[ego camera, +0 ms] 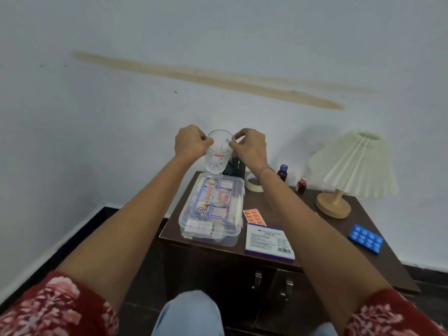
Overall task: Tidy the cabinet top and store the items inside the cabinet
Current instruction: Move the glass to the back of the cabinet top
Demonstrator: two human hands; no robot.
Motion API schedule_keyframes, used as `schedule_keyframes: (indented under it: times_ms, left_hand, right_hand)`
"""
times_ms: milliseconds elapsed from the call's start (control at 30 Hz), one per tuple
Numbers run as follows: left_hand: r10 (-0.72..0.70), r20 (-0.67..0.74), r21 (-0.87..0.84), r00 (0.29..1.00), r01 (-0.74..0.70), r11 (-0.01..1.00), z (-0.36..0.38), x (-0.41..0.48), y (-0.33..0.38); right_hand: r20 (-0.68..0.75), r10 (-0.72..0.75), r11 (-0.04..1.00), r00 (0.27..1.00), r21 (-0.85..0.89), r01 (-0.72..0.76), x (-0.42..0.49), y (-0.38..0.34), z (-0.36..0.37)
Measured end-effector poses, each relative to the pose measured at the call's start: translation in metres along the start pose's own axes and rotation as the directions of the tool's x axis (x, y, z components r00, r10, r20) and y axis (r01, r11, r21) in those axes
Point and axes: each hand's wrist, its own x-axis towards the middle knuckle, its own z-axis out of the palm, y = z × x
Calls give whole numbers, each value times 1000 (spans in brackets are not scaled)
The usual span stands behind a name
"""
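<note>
The glass [218, 154] is being held in the air above the back left corner of the cabinet top [303, 214], clear of everything on it. The left grip [190, 143] is curling round its upper side and the right grip [249, 146] is pinching at the rim, so both are grasping the glass.

The hold is sitting high on a smooth, heavy-bottomed tumbler. If either grip is loosening, it is likely to be slipping down onto the lidded clear box [225, 240] or the dark holder [236, 167] just behind it. Swinging it right is risking a knock to the tape roll [252, 184] or the two small bottles [282, 172], which would topple easily. The cabinet doors [242, 275] are looking closed, so a hand is going to be needed to open them.

The glass is looking empty, though I cannot tell for sure. The clear box is holding first-aid packets under its lid. What the dark holder is containing is hidden.
</note>
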Motion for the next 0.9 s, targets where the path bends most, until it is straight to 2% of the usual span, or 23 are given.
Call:
schedule_keyframes:
  times_ms: [200, 533, 700, 900]
  left_hand:
    - [3, -39, 17, 999, -2, 1000, 13, 49, -28]
    - [-72, 0, -27, 997, 72, 997, 70, 91, -75]
    - [-124, 28, -82, 992, 126, 989, 90, 100, -89]
    - [-178, 42, -111, 983, 182, 977, 101, 107, -102]
  right_hand:
    - [22, -1, 999, 1000, 38, 0, 42, 3, 49]
    - [121, 74, 997, 990, -29, -71, 75, 40, 103]
    - [147, 103, 992, 984, -82, -92, 75, 49, 113]
    - [192, 76, 980, 978, -193, -38, 77, 48, 123]
